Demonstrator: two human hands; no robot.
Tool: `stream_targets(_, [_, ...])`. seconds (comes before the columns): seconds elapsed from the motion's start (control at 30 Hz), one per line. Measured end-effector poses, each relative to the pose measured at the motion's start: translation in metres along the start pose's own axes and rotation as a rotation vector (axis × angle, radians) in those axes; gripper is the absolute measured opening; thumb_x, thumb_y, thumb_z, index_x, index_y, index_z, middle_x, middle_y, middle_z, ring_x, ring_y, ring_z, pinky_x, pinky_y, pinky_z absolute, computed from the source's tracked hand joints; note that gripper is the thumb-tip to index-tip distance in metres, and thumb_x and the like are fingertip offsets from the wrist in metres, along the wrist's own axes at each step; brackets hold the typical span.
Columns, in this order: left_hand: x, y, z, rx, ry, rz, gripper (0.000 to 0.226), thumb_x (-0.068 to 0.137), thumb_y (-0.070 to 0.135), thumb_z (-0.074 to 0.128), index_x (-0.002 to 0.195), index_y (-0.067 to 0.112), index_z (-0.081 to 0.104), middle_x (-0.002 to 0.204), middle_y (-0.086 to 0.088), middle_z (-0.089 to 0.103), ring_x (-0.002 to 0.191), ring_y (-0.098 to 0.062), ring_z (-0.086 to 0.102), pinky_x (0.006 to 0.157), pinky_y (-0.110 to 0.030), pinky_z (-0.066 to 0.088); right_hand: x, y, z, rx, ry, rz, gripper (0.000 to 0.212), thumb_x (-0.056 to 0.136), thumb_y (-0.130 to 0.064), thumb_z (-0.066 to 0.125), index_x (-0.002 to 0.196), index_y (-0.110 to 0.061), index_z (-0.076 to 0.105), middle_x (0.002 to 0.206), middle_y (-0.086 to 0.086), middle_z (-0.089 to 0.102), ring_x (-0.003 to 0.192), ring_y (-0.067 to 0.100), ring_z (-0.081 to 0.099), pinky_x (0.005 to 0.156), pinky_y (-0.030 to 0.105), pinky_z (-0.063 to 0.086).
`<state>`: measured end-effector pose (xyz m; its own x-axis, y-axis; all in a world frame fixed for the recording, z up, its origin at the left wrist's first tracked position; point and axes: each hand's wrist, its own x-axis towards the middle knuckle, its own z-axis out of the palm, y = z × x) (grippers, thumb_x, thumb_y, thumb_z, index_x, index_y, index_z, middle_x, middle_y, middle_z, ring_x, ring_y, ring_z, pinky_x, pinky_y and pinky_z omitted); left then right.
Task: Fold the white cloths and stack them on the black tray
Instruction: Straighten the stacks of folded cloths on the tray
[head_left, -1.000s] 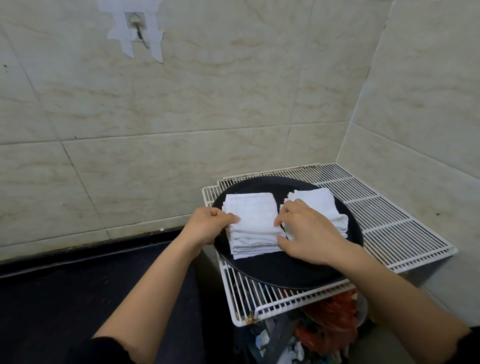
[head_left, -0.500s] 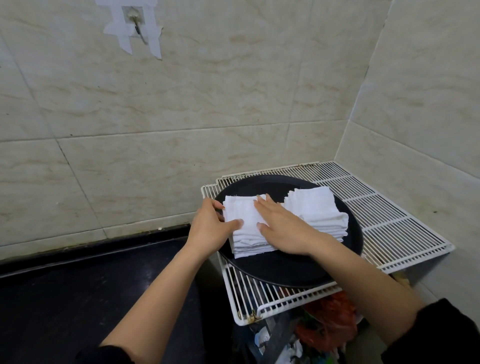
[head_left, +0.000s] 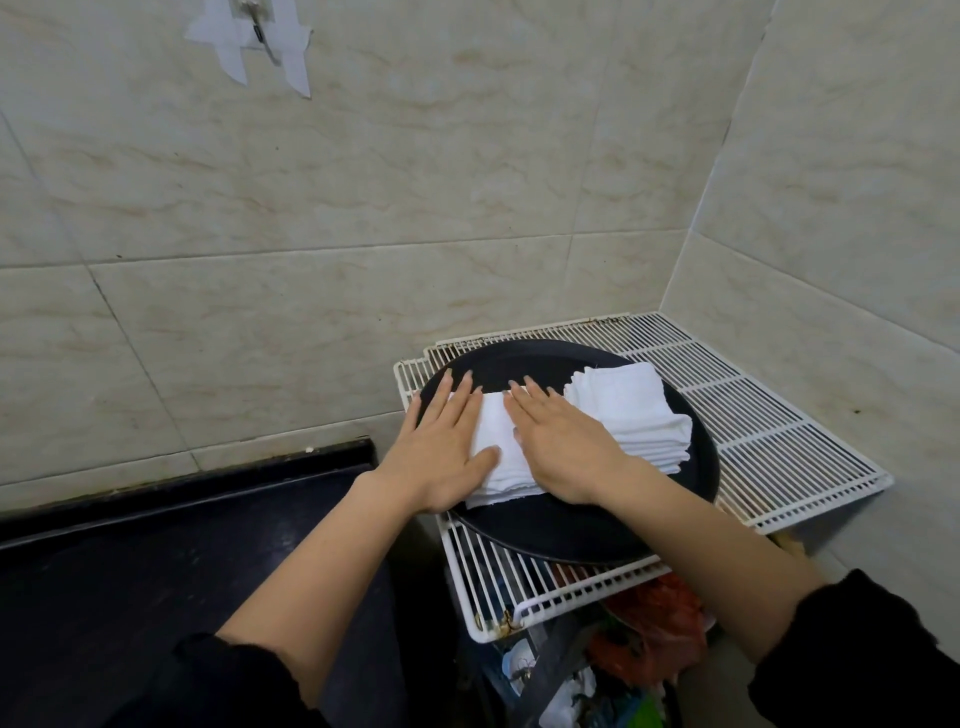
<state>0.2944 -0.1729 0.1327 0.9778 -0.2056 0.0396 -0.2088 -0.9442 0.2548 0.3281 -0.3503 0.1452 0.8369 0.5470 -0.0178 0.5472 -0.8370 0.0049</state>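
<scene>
A round black tray (head_left: 582, 535) rests on a white wire rack. Two stacks of folded white cloths lie on it side by side. My left hand (head_left: 447, 447) lies flat, fingers spread, on the left edge of the left stack (head_left: 496, 457). My right hand (head_left: 561, 447) presses flat on the same stack's right part, hiding much of it. The right stack (head_left: 634, 410) sits untouched just beyond my right hand.
The white wire rack (head_left: 779, 441) fills the tiled corner, walls behind and to the right. A black countertop (head_left: 156, 561) lies to the left, lower. Bags and clutter (head_left: 644, 634) sit under the rack. A taped hook (head_left: 254, 26) is high on the wall.
Both hands went from gripping the left stack's sides to lying flat on top of it, fingers stretched out. The camera view shifted slightly.
</scene>
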Motion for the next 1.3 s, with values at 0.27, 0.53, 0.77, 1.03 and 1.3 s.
stream_targets(0.27, [-0.005,0.016,-0.007,-1.037,0.189,-0.315,0.077,0.097,0.057,0.032,0.155,0.023,-0.005,0.163,0.008,-0.006,0.149,-0.008,-0.004,0.123,-0.039,0.001,-0.004,0.002,-0.038,1.139,0.185,0.323,0.052,0.100,-0.024,0.045,0.150,-0.015,0.032,0.155,-0.001,0.033,0.142,0.013,0.031,0.115,0.028,0.023])
stream_targets(0.53, [-0.002,0.025,0.013,-1.542,0.163,-0.504,0.077,0.095,0.054,0.045,0.153,0.037,-0.003,0.160,0.007,0.019,0.144,-0.021,0.028,0.119,-0.046,0.023,0.001,-0.008,-0.008,1.169,0.105,0.514,0.062,0.100,-0.042,0.039,0.153,-0.016,0.020,0.160,-0.003,0.020,0.147,0.019,0.019,0.115,0.035,0.017])
stream_targets(0.77, [0.003,0.027,0.014,-1.633,0.185,-0.547,0.066,0.097,0.047,0.045,0.153,0.038,0.010,0.151,0.002,0.039,0.131,-0.024,0.047,0.111,-0.042,0.037,0.003,-0.007,0.003,1.454,0.046,0.594,0.055,0.094,-0.049,0.047,0.143,-0.023,0.043,0.148,-0.005,0.043,0.136,0.019,0.039,0.113,0.037,0.027])
stream_targets(1.03, [0.021,0.006,-0.021,-1.286,0.300,-0.419,0.063,0.098,0.036,0.047,0.154,0.022,0.019,0.159,0.004,0.023,0.145,-0.015,0.024,0.108,-0.023,0.018,-0.027,0.015,-0.043,1.006,0.282,0.278,0.028,0.089,-0.028,0.063,0.117,-0.025,0.061,0.115,-0.019,0.057,0.111,0.003,0.055,0.090,0.023,0.040])
stream_targets(1.3, [0.066,0.008,-0.065,-0.487,-0.204,-0.194,0.044,0.085,0.052,0.065,0.097,0.012,0.075,0.097,-0.002,0.069,0.088,-0.018,0.062,0.075,-0.028,0.048,-0.061,0.008,-0.043,0.471,-0.314,-0.075,0.024,0.094,-0.027,0.055,0.106,-0.019,0.074,0.096,-0.011,0.072,0.083,-0.003,0.062,0.073,0.011,0.045])
